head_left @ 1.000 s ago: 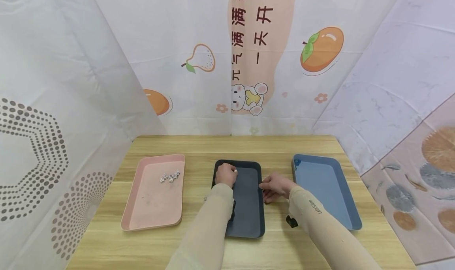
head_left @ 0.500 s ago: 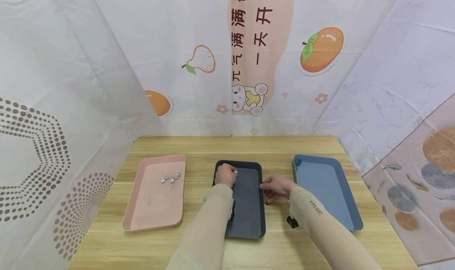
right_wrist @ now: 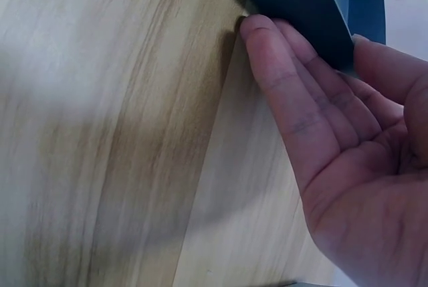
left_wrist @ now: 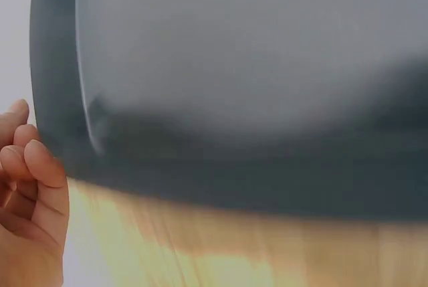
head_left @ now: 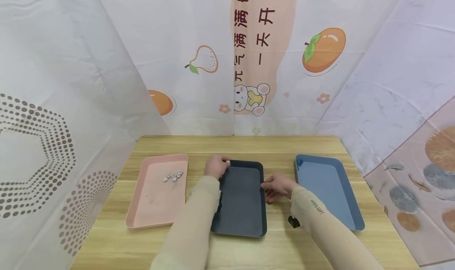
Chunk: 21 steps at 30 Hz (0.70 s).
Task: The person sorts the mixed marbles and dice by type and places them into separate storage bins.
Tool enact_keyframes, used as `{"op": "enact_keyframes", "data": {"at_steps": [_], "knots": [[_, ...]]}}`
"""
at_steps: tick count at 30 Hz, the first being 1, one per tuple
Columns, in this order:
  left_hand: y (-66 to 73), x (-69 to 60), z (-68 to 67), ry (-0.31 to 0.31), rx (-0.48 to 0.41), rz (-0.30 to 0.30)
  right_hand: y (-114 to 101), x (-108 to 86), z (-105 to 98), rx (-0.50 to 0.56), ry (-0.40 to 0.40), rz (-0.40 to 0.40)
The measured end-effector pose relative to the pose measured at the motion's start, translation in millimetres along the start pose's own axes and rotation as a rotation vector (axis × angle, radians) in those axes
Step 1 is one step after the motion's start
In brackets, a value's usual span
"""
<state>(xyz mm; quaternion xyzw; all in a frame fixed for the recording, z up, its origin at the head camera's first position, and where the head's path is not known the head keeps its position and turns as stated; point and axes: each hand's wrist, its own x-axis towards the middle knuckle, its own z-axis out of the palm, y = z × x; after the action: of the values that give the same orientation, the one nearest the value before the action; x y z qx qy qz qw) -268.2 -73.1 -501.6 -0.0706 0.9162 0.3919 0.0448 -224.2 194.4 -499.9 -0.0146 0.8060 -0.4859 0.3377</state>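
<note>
My left hand [head_left: 216, 168] is over the far left corner of the dark tray [head_left: 239, 199], pinching a small white die [head_left: 228, 162] at its fingertips. In the left wrist view my left hand [left_wrist: 33, 207] has curled fingers beside the tray's corner, and the die is hidden there. At the tray's right side, my right hand [head_left: 279, 186] holds the edge. The right wrist view shows its thumb [right_wrist: 388, 66] at the rim and its fingers along the outer wall [right_wrist: 294, 6]. Nothing lies on the visible tray floor.
To the left, a pink tray [head_left: 156, 207] holds a cluster of several white dice [head_left: 174, 177]. A blue tray [head_left: 327, 199] stands on the right, with small dark blue pieces [head_left: 299, 163] in its far left corner. All three trays sit on a wooden table [head_left: 199, 147].
My left hand has moved left and slightly away from me, from inside the dark tray to its corner, still pinching the die. My right hand stays at the tray's edge.
</note>
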Motion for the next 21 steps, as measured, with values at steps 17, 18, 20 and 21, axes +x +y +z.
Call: {"op": "enact_keyframes", "data": {"at_steps": [17, 18, 20, 21], "knots": [[-99.6, -17.9, -102.8, 0.131, 0.021, -0.048, 10.7, -6.7, -4.8, 0.087, -0.033, 0.002], [-105.4, -20.2, -106.7, 0.135, 0.018, -0.068, 11.6, -7.1, -5.2, 0.092, -0.036, 0.004], [-115.3, -25.6, -114.1, 0.142, 0.035, -0.106, 13.4, -7.8, -6.2, 0.103, -0.041, 0.005], [-119.3, -28.1, -117.7, 0.146, 0.041, -0.121, 14.2, -8.1, -6.7, 0.109, -0.044, 0.005]]}}
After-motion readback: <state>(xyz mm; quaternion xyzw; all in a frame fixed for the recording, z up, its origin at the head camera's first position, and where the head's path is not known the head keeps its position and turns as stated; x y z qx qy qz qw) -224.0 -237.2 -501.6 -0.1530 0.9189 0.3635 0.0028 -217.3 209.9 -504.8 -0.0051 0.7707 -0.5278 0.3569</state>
